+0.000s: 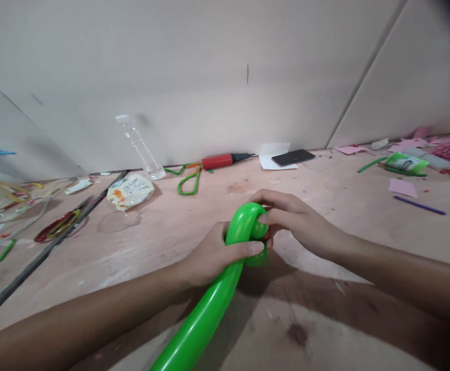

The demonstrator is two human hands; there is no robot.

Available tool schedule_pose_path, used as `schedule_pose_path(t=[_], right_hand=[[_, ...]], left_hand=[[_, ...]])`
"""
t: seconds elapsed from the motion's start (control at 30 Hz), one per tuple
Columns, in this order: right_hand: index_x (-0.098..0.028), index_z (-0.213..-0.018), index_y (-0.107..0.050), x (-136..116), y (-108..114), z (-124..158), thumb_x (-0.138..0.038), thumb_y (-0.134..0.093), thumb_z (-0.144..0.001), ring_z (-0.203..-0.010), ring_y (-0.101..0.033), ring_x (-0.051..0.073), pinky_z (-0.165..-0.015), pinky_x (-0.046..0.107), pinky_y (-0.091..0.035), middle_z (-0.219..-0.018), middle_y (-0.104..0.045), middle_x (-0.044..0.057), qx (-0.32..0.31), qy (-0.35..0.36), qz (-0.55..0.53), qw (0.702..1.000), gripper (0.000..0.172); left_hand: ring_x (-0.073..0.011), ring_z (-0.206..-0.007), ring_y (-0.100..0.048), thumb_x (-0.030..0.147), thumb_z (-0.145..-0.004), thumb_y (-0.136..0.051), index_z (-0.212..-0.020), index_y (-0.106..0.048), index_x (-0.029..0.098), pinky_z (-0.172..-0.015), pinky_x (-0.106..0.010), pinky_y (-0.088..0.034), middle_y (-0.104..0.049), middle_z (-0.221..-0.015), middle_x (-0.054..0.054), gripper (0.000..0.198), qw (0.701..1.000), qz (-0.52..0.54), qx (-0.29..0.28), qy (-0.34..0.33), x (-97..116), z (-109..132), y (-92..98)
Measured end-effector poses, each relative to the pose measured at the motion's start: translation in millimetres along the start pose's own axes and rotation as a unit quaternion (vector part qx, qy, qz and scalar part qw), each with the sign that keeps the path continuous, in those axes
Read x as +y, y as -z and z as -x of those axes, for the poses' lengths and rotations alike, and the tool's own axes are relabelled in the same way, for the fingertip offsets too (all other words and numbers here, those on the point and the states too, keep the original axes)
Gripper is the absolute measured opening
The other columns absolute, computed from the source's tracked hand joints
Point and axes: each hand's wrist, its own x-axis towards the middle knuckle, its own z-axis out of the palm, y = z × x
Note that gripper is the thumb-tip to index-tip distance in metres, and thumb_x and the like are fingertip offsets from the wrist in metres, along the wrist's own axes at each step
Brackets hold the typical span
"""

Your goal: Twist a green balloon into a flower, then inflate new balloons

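Note:
A long green modelling balloon (pixel 209 304) runs from the bottom edge up to the middle, where it bends over in a loop. My left hand (pixel 213 255) is wrapped round the balloon just below the bend. My right hand (pixel 298 221) pinches the folded end of the loop from the right. Both hands hover over a pale wooden table (pixel 325 319).
At the back lie a red hand pump (pixel 225 161), a clear plastic bottle (pixel 142 149), a black phone (pixel 293 157) on white paper, and green uninflated balloons (pixel 189 183). A snack packet (pixel 130 190) sits left. Pink paper scraps and a green packet (pixel 410 162) fill the right.

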Motion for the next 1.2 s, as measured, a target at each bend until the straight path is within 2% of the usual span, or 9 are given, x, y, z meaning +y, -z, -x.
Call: schedule_pose_path(t=[0.13, 0.23, 0.33, 0.4, 0.5, 0.67, 0.87, 1.03, 1.2], right_hand=[[-0.019, -0.098, -0.057, 4.8, 2.2, 0.7, -0.02, -0.047, -0.088, -0.073, -0.066, 0.016, -0.066, 0.03, -0.059, -0.09, -0.065, 0.002, 0.004, 0.015, 0.052, 0.999, 0.014], [-0.021, -0.119, -0.057, 6.2, 6.3, 3.0, -0.021, -0.056, -0.089, -0.093, -0.068, 0.021, -0.077, 0.036, -0.058, -0.112, -0.069, 0.008, -0.005, 0.081, 0.229, 0.97, 0.031], [-0.023, -0.143, -0.045, 6.3, 10.4, 3.6, -0.01, -0.059, -0.081, -0.134, -0.05, 0.03, -0.101, 0.047, -0.05, -0.149, -0.051, 0.014, -0.037, 0.216, 0.425, 0.878, 0.064], [-0.021, -0.146, -0.043, 5.8, 11.7, 3.0, -0.002, -0.054, -0.077, -0.143, -0.038, 0.031, -0.11, 0.053, -0.042, -0.155, -0.044, 0.014, -0.075, 0.285, 0.517, 0.804, 0.072], [-0.015, -0.14, -0.049, 4.0, 10.7, 4.2, -0.003, -0.052, -0.081, -0.125, -0.053, 0.031, -0.096, 0.048, -0.049, -0.136, -0.061, 0.015, -0.12, 0.32, 0.592, 0.73, 0.061], [-0.015, -0.13, -0.057, 1.0, 5.1, 13.5, -0.012, -0.046, -0.097, -0.098, -0.061, 0.025, -0.071, 0.037, -0.048, -0.119, -0.068, 0.012, -0.102, 0.38, 0.63, 0.67, 0.035], [-0.019, -0.119, -0.06, 1.0, 3.1, 21.1, -0.012, -0.05, -0.094, -0.085, -0.055, 0.022, -0.061, 0.035, -0.037, -0.108, -0.069, 0.008, -0.061, 0.344, 0.671, 0.654, 0.027], [-0.021, -0.115, -0.059, 4.1, 0.2, 27.5, -0.017, -0.057, -0.089, -0.081, -0.054, 0.023, -0.059, 0.035, -0.03, -0.1, -0.068, 0.006, -0.036, 0.323, 0.667, 0.671, 0.026], [-0.019, -0.099, -0.065, 7.8, -3.9, 28.1, -0.021, -0.061, -0.087, -0.072, -0.058, 0.021, -0.059, 0.033, -0.03, -0.087, -0.068, 0.005, -0.009, 0.276, 0.642, 0.715, 0.012]], left_hand=[[-0.0181, -0.09, -0.066, 0.034, -0.08, -0.076, -0.099, -0.071, 0.014, -0.085, -0.031, -0.051, -0.072, -0.097, -0.006, 0.028, 0.999, 0.041, 0.026, -0.011, -13.8, -4.4, 2.8], [-0.0167, -0.079, -0.065, 0.037, -0.078, -0.077, -0.089, -0.07, 0.013, -0.075, -0.029, -0.051, -0.071, -0.085, -0.004, 0.028, 0.998, 0.026, 0.052, 0.018, -21.1, -6.0, 7.0], [-0.0175, -0.079, -0.067, 0.035, -0.076, -0.078, -0.089, -0.071, 0.013, -0.075, -0.03, -0.052, -0.072, -0.084, -0.004, 0.026, 0.997, 0.02, 0.055, 0.056, -17.7, -4.7, 11.3], [-0.0183, -0.08, -0.069, 0.028, -0.074, -0.078, -0.094, -0.071, 0.014, -0.075, -0.031, -0.054, -0.074, -0.088, -0.005, 0.025, 0.996, 0.03, 0.013, 0.083, -8.8, -2.7, 12.3], [-0.0181, -0.078, -0.068, 0.019, -0.068, -0.079, -0.093, -0.071, 0.016, -0.07, -0.03, -0.054, -0.073, -0.085, -0.002, 0.026, 0.991, 0.008, -0.076, 0.106, 6.8, -1.0, 11.0], [-0.0181, -0.082, -0.062, 0.018, -0.065, -0.075, -0.075, -0.07, 0.016, -0.076, -0.03, -0.05, -0.069, -0.079, 0.001, 0.011, 0.988, -0.092, -0.091, 0.078, 16.2, -4.6, 9.2], [-0.0139, -0.067, -0.056, 0.018, -0.062, -0.078, -0.067, -0.071, 0.015, -0.062, -0.025, -0.042, -0.061, -0.065, 0.004, 0.009, 0.98, -0.126, -0.083, 0.126, 24.9, -6.5, 9.1], [-0.0122, -0.065, -0.054, 0.02, -0.063, -0.077, -0.069, -0.072, 0.016, -0.062, -0.024, -0.042, -0.06, -0.064, 0.005, 0.009, 0.97, -0.174, -0.102, 0.134, 30.1, -6.9, 8.6], [-0.0138, -0.06, -0.053, 0.028, -0.065, -0.071, -0.073, -0.069, 0.016, -0.053, -0.025, -0.037, -0.062, -0.065, 0.003, 0.014, 0.943, -0.316, -0.049, 0.091, 29.3, -2.4, 0.8]])
